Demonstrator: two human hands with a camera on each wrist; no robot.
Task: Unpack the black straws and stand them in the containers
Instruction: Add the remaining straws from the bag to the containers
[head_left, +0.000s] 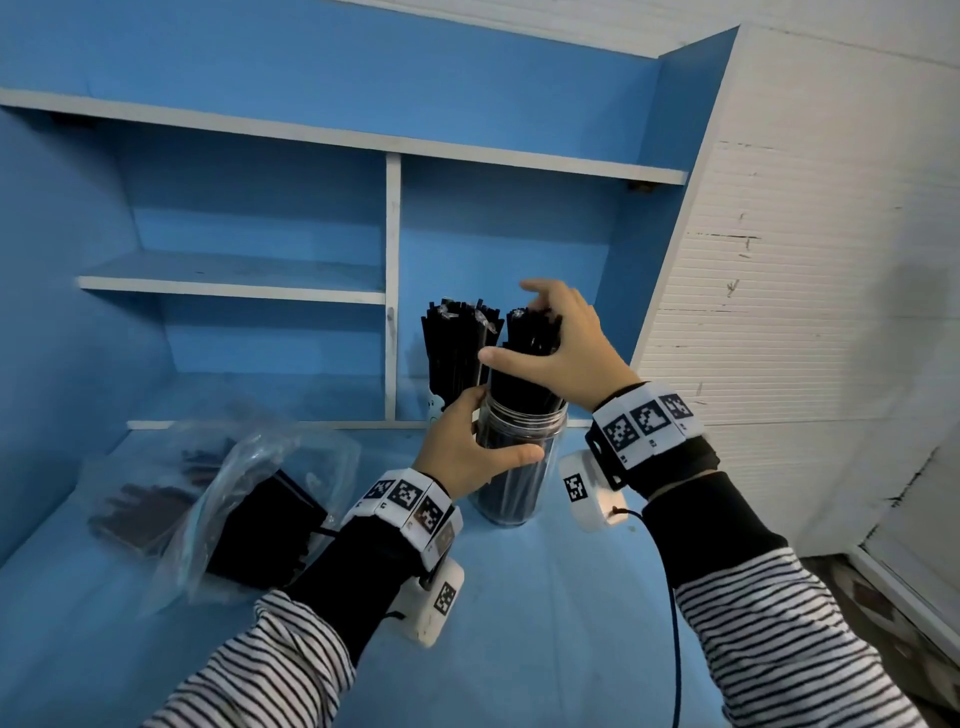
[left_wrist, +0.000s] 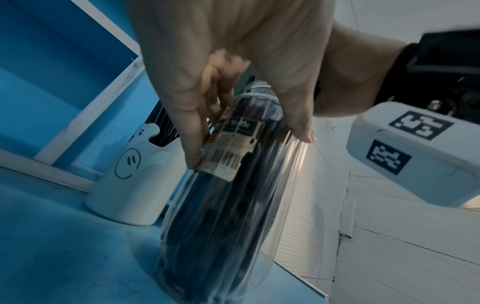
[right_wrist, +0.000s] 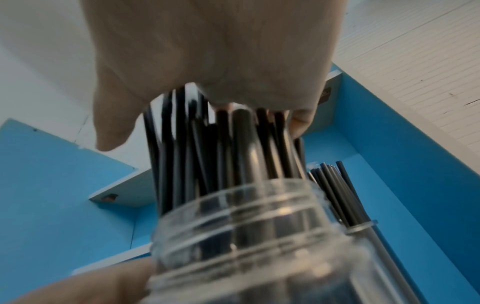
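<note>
A clear plastic jar (head_left: 511, 499) (left_wrist: 228, 216) (right_wrist: 246, 230) stands on the blue table, packed with upright black straws (head_left: 524, 374) (right_wrist: 207, 156). My left hand (head_left: 509, 425) (left_wrist: 249, 151) grips the jar's upper body, thumb in front and fingers behind. My right hand (head_left: 519, 332) (right_wrist: 205, 135) cups the straws' top ends, thumb on the left side, index finger raised. Just behind stands a white smiley-face cup (head_left: 434, 408) (left_wrist: 124, 179) holding another bunch of straws (head_left: 457, 348) (right_wrist: 337, 191). A crumpled clear bag (head_left: 249, 499) with more black straws lies at the left.
A blue shelf unit with white edges (head_left: 392, 286) rises right behind the containers. Another flat clear packet of dark straws (head_left: 140, 514) lies at the far left. A white ribbed wall panel (head_left: 805, 260) closes off the right side. The table's bare blue surface (head_left: 545, 623) stretches towards me.
</note>
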